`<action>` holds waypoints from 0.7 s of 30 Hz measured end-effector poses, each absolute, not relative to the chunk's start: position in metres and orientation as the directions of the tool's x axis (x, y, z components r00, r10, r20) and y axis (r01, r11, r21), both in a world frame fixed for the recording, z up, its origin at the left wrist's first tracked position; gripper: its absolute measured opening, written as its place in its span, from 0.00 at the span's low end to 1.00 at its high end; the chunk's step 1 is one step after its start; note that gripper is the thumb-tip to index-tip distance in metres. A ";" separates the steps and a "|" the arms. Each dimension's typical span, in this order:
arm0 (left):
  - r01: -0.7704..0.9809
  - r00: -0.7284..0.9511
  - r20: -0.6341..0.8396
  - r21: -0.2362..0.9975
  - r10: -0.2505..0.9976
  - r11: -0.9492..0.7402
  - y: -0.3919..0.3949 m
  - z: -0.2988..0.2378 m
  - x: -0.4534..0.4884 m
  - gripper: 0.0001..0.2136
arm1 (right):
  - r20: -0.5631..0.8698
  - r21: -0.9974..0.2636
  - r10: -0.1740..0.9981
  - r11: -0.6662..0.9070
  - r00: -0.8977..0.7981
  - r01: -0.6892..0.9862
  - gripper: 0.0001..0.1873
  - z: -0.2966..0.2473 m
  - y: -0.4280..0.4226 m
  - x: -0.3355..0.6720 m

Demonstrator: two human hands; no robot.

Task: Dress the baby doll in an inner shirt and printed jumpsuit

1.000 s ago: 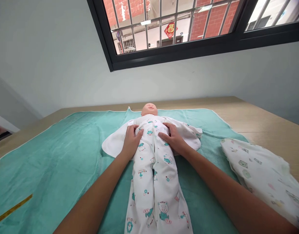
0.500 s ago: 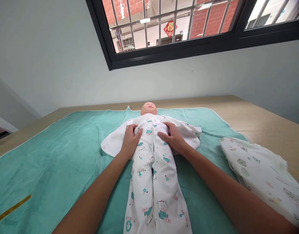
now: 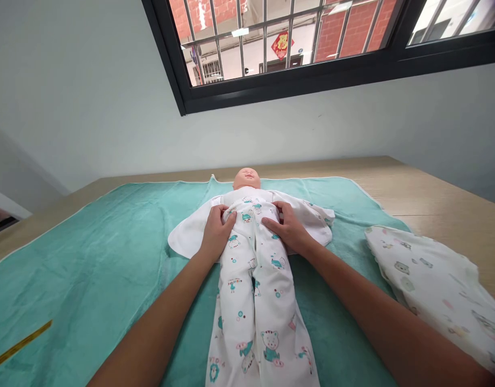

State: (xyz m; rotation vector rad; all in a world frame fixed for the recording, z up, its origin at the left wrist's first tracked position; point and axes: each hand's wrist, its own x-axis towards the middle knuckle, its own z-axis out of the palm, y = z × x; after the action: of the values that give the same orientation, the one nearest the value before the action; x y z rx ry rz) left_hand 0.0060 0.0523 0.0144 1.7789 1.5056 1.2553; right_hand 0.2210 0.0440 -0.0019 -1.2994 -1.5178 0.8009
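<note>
Printed trousers (image 3: 271,306) cropped below, yellow strip (image 3: 20,345) cropped left

A red diamond-shaped sign (image 3: 282,45), upper centre, bears a gold character, not securely legible. Lettering within the print of the white trousers (image 3: 273,306), lower centre, is too small to read.

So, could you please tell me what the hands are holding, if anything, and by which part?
The left hand and right hand hold the white printed baby trousers by their upper outer sides, near the waist; how firmly cannot be told.
</note>
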 end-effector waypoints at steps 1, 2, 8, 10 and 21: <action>0.493 -0.032 0.330 0.827 0.944 -0.272 0.052 0.014 0.006 0.13 | 0.239 -0.912 0.971 0.218 0.016 0.347 0.32 -0.002 0.044 0.221; 0.492 -0.033 0.331 0.827 0.943 -0.273 0.052 0.014 0.006 0.13 | 0.236 -0.913 0.972 0.216 0.017 0.345 0.33 -0.002 0.044 0.221; 0.484 -0.031 0.338 0.829 0.941 -0.281 0.053 0.012 0.005 0.13 | 0.239 -0.916 0.971 0.219 0.019 0.336 0.33 -0.004 0.044 0.221; 0.480 -0.027 0.337 0.830 0.941 -0.283 0.053 0.012 0.005 0.13 | 0.241 -0.916 0.970 0.221 0.019 0.334 0.33 -0.003 0.044 0.221; 0.460 -0.026 0.360 0.833 0.933 -0.308 0.054 0.009 0.004 0.11 | 0.264 -0.909 0.965 0.243 0.014 0.338 0.31 -0.008 0.045 0.222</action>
State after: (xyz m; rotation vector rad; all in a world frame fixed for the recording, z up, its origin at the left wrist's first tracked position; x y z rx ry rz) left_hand 0.0043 0.0544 0.0091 1.7791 1.4553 1.3029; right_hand 0.2222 0.0452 -0.0076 -1.2738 -1.5175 0.7888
